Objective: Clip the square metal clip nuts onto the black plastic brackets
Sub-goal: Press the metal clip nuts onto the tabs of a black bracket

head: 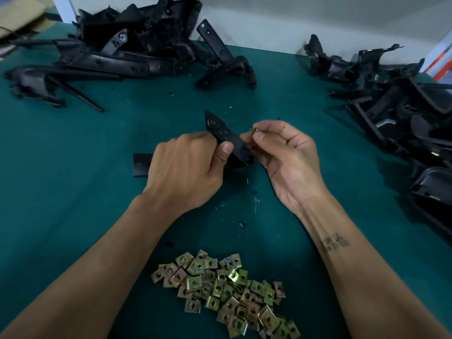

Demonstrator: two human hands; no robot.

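My left hand (186, 167) grips a black plastic bracket (226, 137) above the middle of the green table, thumb pressed on its upper face. The bracket's other end (141, 165) sticks out to the left of that hand. My right hand (286, 152) pinches a small square metal clip nut (256, 130) between thumb and forefinger, right at the bracket's right edge. Most of the nut is hidden by the fingertips. A loose heap of brass-coloured clip nuts (227, 292) lies near the front edge between my forearms.
A pile of black brackets (127, 47) fills the back left of the green table (73, 196). Another pile (403, 106) runs along the right side. Small plastic shavings and bits are scattered around the middle. A cardboard box (22, 18) sits at the far left corner.
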